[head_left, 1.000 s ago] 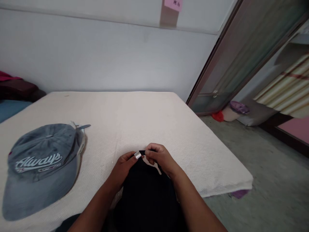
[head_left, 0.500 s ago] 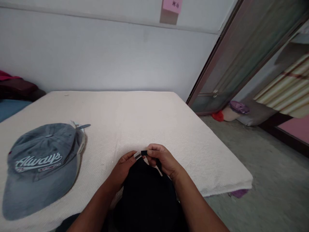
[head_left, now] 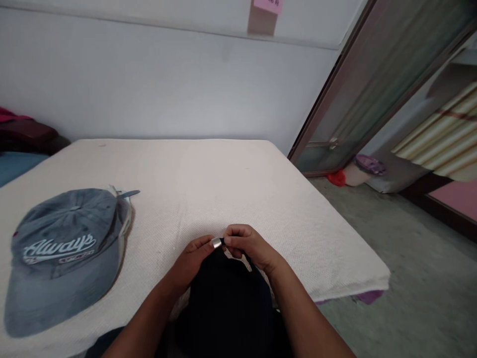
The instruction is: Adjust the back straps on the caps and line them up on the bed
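A black cap (head_left: 231, 308) is held at the bottom centre, its back strap opening facing away from me. My left hand (head_left: 194, 256) pinches the silver metal buckle (head_left: 216, 242) at the cap's back. Between the thumb and fingers of my right hand (head_left: 248, 245) is the black strap (head_left: 222, 241), its end up against the buckle. Whether the strap has entered the buckle is too small to tell. To the left lies a grey cap (head_left: 70, 253) with white "Always" lettering, its strap sticking out at the back.
Both hands are over a bed with a cream cover (head_left: 208, 174), against a white wall (head_left: 149, 79). Dark red and blue items (head_left: 26, 144) lie at far left. A sliding door (head_left: 335, 114), a bin with a purple liner (head_left: 368, 165) and a striped curtain (head_left: 439, 139) are at right.
My right hand has moved slightly left, bringing the strap end from just above the buckle to against it. The buckle has tilted, showing its shiny face. The grey cap has stayed put.
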A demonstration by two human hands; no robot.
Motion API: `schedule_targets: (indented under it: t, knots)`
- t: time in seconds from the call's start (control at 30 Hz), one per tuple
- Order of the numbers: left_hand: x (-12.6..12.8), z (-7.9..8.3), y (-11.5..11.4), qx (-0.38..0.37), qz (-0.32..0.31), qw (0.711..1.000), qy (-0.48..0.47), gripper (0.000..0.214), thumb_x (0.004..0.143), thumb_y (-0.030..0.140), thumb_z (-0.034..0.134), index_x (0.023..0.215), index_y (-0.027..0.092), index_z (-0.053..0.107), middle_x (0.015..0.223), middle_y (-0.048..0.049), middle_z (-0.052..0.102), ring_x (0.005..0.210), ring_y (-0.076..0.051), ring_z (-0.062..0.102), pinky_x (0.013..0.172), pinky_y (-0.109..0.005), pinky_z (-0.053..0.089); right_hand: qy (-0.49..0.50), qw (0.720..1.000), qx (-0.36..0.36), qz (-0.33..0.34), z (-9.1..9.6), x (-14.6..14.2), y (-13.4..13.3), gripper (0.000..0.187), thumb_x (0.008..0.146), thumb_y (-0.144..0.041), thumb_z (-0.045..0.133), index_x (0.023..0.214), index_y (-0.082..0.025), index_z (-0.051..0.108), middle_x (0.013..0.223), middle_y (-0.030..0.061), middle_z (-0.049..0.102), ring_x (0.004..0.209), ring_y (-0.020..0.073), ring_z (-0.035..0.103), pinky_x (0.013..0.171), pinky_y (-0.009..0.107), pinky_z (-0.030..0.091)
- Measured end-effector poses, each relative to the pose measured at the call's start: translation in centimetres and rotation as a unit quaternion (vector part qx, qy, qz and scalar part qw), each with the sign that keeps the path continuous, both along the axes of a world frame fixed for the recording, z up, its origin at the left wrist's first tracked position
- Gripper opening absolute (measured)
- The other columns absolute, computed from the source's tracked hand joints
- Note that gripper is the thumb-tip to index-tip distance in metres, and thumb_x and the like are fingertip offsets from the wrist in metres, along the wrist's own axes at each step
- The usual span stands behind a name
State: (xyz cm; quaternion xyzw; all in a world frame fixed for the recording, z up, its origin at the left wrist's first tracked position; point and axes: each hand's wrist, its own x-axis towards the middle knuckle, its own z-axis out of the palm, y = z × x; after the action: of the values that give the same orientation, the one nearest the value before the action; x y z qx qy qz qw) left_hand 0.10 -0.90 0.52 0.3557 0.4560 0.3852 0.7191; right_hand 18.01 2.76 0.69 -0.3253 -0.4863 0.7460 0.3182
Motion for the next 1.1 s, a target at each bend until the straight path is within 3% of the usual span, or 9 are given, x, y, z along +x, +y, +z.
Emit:
schedule_targets:
  t: [0.27,0.5,0.67,0.83,1.0,1.1]
  knots:
    - [0.1,-0.2,0.1,0.003,-0.034,0.999,0.008,0.024,0.077,0.037,0.063,0.088,0.018,0.072,0.064,-0.0004,0.064,0.055,-0.011,0.051,0.053,-0.022,0.034,-0.012,1.0,0.011,0.018,0.0,-0.1,0.0,0.018,0.077,-0.031,0.064,0.074,-0.014,0.059,0.058,-0.0032,0.052,0.045,0.0051,0.038,0.043,0.02,0.025]
    - [0.1,0.2,-0.1,0.035,-0.01,0.999,0.011,0.022,0.078,0.028,0.058,0.094,0.019,0.071,0.074,-0.0021,0.069,0.065,-0.016,0.059,0.063,-0.026,0.041,-0.036,0.999,0.0,0.007,0.5,-0.2,-0.1,0.018,0.085,-0.028,0.05,0.097,-0.017,0.058,0.054,-0.0048,0.05,0.043,0.0063,0.04,0.041,0.019,0.026]
    - [0.3,0.2,0.0,0.001,-0.019,0.999,-0.051,0.02,0.077,0.028,0.064,0.092,0.018,0.07,0.072,-0.0029,0.07,0.059,-0.013,0.059,0.059,-0.024,0.041,-0.051,0.998,0.024,0.021,0.1,-0.5,0.0,0.018,0.084,-0.029,0.053,0.097,-0.017,0.059,0.054,-0.0055,0.05,0.043,0.0057,0.038,0.041,0.018,0.026]
    - [0.1,0.1,0.0,-0.015,-0.014,0.993,-0.118,0.014,0.076,0.028,0.067,0.084,0.017,0.069,0.075,-0.0044,0.071,0.059,-0.012,0.06,0.061,-0.023,0.044,-0.042,0.998,0.04,-0.012,0.3,-0.6,0.1,0.022,0.082,-0.034,0.059,0.095,-0.017,0.059,0.062,-0.0035,0.053,0.048,0.0068,0.044,0.045,0.02,0.032]
    - [-0.3,0.2,0.1,-0.028,0.006,0.988,-0.153,0.014,0.077,0.029,0.066,0.082,0.015,0.068,0.077,-0.0066,0.071,0.067,-0.016,0.064,0.068,-0.027,0.047,-0.028,1.0,0.009,0.003,0.5,0.4,-0.1,0.029,0.087,-0.04,0.047,0.086,-0.015,0.061,0.066,0.0006,0.056,0.052,0.0091,0.049,0.049,0.022,0.036]
    - [-0.4,0.1,0.1,-0.031,-0.004,0.985,-0.167,0.018,0.078,0.029,0.065,0.088,0.015,0.069,0.078,-0.0074,0.071,0.069,-0.017,0.064,0.069,-0.029,0.048,-0.01,1.0,-0.018,-0.005,0.2,0.8,-0.2,0.019,0.083,-0.033,0.054,0.086,-0.015,0.06,0.064,-0.0001,0.055,0.05,0.0086,0.047,0.047,0.021,0.033]
